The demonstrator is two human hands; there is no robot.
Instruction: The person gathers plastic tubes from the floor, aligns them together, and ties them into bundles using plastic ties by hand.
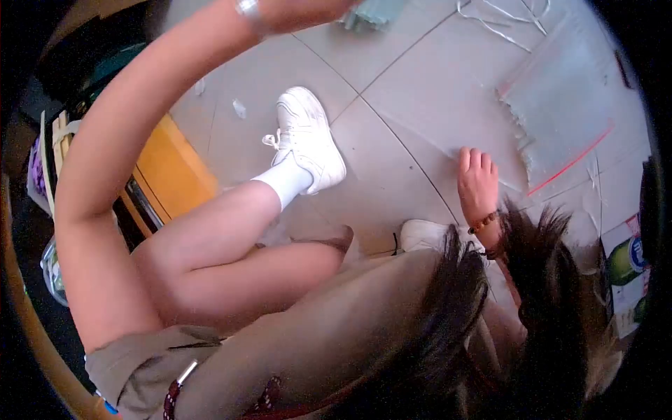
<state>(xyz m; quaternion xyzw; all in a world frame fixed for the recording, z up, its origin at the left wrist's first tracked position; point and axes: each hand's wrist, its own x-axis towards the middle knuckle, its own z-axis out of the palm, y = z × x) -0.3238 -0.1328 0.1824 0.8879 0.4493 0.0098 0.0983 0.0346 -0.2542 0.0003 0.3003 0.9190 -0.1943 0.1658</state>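
Note:
My left hand (308,12) is at the top edge of the view, a silver-coloured band on its wrist. Its fingers are cut off by the frame. Close beside it, a bunch of clear greenish plastic (374,12) lies on the floor. My right hand (478,183), with a beaded bracelet, is low over the tiles at the right, palm down. Its fingers are slightly bent and side by side, with nothing visible in them. Just right of it lie clear plastic bags (560,105) with a red seal line. A faint edge of clear film runs near these fingers.
White string (497,28) lies on the tiled floor (399,154) at the top right. A white shoe (308,136) is planted mid-view, another (423,236) near my right wrist. An orange box (171,171) stands at the left. Printed packaging (625,262) is at the right edge.

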